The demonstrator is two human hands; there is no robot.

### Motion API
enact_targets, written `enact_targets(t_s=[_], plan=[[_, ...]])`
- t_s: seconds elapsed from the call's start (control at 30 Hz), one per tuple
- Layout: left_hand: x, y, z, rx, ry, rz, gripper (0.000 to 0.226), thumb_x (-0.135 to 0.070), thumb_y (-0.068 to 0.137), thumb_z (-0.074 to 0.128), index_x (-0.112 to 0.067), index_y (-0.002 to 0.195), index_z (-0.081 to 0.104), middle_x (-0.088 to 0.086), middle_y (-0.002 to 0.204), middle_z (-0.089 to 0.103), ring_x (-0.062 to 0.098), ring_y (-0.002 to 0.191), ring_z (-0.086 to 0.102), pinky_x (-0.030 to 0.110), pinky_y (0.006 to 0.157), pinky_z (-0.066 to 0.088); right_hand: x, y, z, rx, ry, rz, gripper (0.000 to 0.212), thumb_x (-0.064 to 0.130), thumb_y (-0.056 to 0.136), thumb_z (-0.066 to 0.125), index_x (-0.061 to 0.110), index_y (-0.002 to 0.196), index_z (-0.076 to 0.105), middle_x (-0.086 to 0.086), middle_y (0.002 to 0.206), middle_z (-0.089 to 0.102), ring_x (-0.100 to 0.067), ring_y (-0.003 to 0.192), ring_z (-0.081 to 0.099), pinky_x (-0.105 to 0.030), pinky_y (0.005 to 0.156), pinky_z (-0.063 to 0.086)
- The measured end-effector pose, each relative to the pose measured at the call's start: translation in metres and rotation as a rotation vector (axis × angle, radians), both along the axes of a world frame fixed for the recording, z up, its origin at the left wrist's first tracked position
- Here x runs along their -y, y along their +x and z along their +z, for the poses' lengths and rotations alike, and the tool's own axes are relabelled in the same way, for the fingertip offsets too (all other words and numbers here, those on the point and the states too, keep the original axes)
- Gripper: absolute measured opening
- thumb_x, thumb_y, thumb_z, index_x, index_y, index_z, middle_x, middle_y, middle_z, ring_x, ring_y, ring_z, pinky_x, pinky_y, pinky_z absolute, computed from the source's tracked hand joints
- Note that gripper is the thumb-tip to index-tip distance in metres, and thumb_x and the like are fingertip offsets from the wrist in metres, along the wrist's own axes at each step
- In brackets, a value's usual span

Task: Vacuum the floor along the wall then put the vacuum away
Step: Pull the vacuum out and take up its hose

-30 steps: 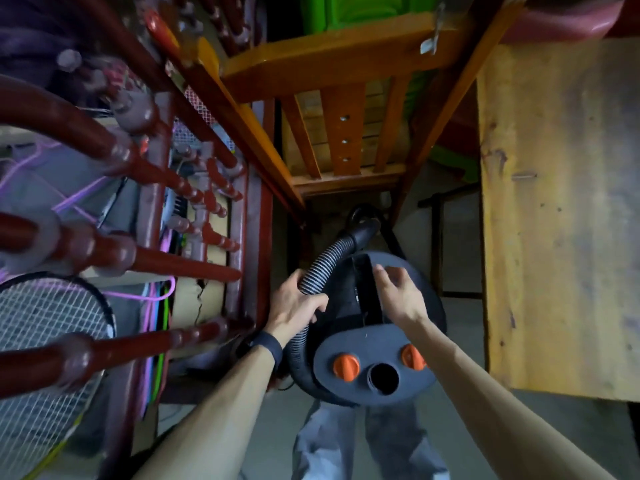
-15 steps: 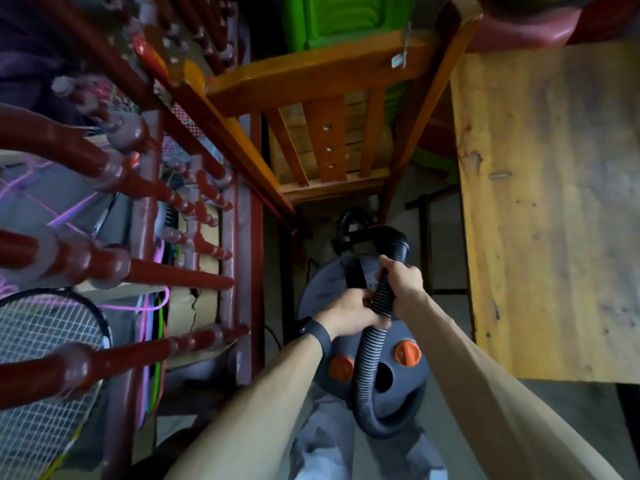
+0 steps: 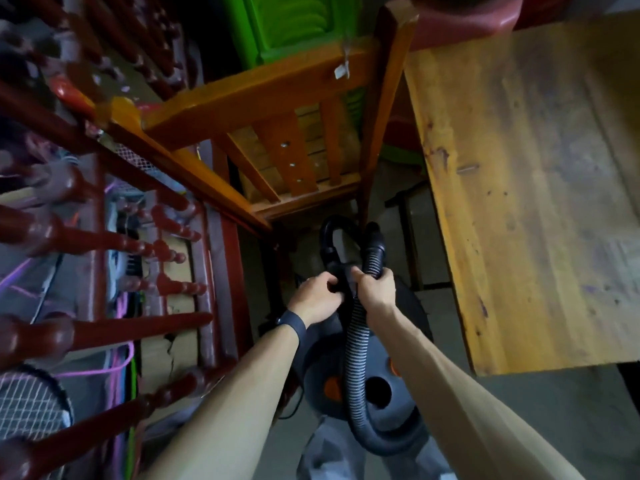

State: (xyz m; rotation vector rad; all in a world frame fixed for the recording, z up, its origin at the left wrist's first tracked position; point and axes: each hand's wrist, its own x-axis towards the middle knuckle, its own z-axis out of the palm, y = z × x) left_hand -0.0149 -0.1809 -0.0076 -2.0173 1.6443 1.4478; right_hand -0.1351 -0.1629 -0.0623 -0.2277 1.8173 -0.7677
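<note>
A round dark grey vacuum cleaner (image 3: 408, 344) with orange buttons stands on the floor between a red railing and a wooden table. Its ribbed black hose (image 3: 356, 368) loops down over the body and back up. My right hand (image 3: 375, 289) grips the hose near its upper end, below the black cuff. My left hand (image 3: 315, 296), with a dark wristband, grips a black part at the top of the vacuum, beside a curved black tube (image 3: 334, 237). Both hands are close together, almost touching.
A red turned-wood railing (image 3: 114, 237) with a racket (image 3: 31, 403) behind it runs along the left. An orange wooden chair (image 3: 277, 109) stands just beyond the vacuum. A worn wooden table (image 3: 533, 188) fills the right. Grey floor (image 3: 554, 427) shows below it.
My left hand left the hose and moved to the vacuum's top. My right hand took the hose and lifted it over the body, so it now loops down the front. Both hands moved farther away.
</note>
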Motion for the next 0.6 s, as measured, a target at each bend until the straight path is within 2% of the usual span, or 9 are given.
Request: enact_targets(t_s=[0.07,0.17,0.27,0.33,0.37,0.4,0.47,0.57,0.6], plan=[[0.002,-0.006,-0.003,-0.032,-0.01,0.082,0.041,-0.033,0.096,0.058,-0.021,0.135,0.055,0.009,0.138,0.058,0.028,0.126,0.054,0.026,0.09,0.039,-0.013,0.002,0.01,-0.01,-0.038,0.031,0.037,0.032,0.086,0.075,0.012,0.111,0.056,-0.009,0.097,0.068,-0.028,0.092,0.067,-0.048,0.091,0.056],[0.003,-0.011,-0.005,-0.029,-0.088,0.103,0.058,-0.032,0.097,0.058,-0.028,0.15,0.035,0.011,0.148,0.039,0.03,0.132,0.046,0.034,0.102,0.039,-0.054,-0.012,0.027,-0.028,-0.091,0.134,0.036,0.036,0.089,0.073,0.023,0.118,0.056,-0.001,0.096,0.069,-0.022,0.09,0.068,-0.045,0.086,0.055],[0.002,-0.015,0.005,0.021,-0.288,-0.226,0.088,-0.017,0.087,0.065,-0.042,0.155,0.016,0.007,0.155,0.027,0.031,0.136,0.039,0.04,0.105,0.041,-0.101,-0.03,0.049,-0.103,-0.181,0.263,0.039,0.029,0.092,0.073,0.032,0.125,0.052,0.007,0.09,0.067,-0.003,0.075,0.062,-0.027,0.072,0.051],[0.001,-0.023,0.012,0.046,-0.395,-0.465,0.099,-0.009,0.08,0.067,-0.046,0.155,0.014,0.003,0.161,0.017,0.032,0.137,0.036,0.041,0.106,0.041,-0.128,-0.041,0.06,-0.185,-0.225,0.354,0.044,0.024,0.091,0.073,0.037,0.126,0.051,0.009,0.09,0.067,-0.002,0.074,0.061,-0.028,0.069,0.049],[0.001,-0.029,0.014,0.032,-0.395,-0.498,0.1,-0.005,0.078,0.066,-0.046,0.155,0.016,0.003,0.162,0.013,0.033,0.137,0.036,0.041,0.108,0.041,-0.141,-0.047,0.065,-0.221,-0.23,0.392,0.046,0.024,0.09,0.073,0.04,0.126,0.051,0.01,0.092,0.067,-0.004,0.078,0.062,-0.032,0.07,0.051],[-0.001,-0.035,0.018,0.005,-0.358,-0.473,0.098,-0.003,0.078,0.063,-0.044,0.155,0.019,0.003,0.163,0.011,0.034,0.138,0.037,0.04,0.109,0.04,-0.153,-0.052,0.07,-0.252,-0.23,0.416,0.046,0.026,0.089,0.073,0.043,0.126,0.051,0.012,0.094,0.068,-0.006,0.081,0.063,-0.035,0.071,0.052],[-0.006,-0.046,0.022,-0.089,-0.186,-0.27,0.09,0.001,0.082,0.057,-0.039,0.155,0.024,0.008,0.161,0.017,0.035,0.139,0.039,0.035,0.108,0.039,-0.176,-0.064,0.082,-0.279,-0.242,0.414,0.046,0.029,0.09,0.074,0.048,0.125,0.051,0.016,0.099,0.068,-0.007,0.086,0.065,-0.033,0.073,0.054],[-0.021,-0.061,0.021,-0.172,-0.035,0.004,0.083,-0.003,0.088,0.05,-0.044,0.153,0.02,0.013,0.148,0.041,0.036,0.122,0.054,0.031,0.084,0.044,-0.208,-0.075,0.096,-0.312,-0.27,0.377,0.055,0.021,0.09,0.074,0.057,0.121,0.047,0.023,0.1,0.066,-0.007,0.087,0.064,-0.024,0.072,0.05],[-0.028,-0.066,0.019,-0.176,-0.045,0.048,0.08,-0.006,0.09,0.051,-0.042,0.154,0.017,0.014,0.148,0.043,0.036,0.122,0.054,0.031,0.084,0.042,-0.217,-0.076,0.1,-0.338,-0.276,0.358,0.059,0.02,0.089,0.075,0.06,0.12,0.045,0.023,0.1,0.065,-0.007,0.087,0.063,-0.022,0.071,0.049]])
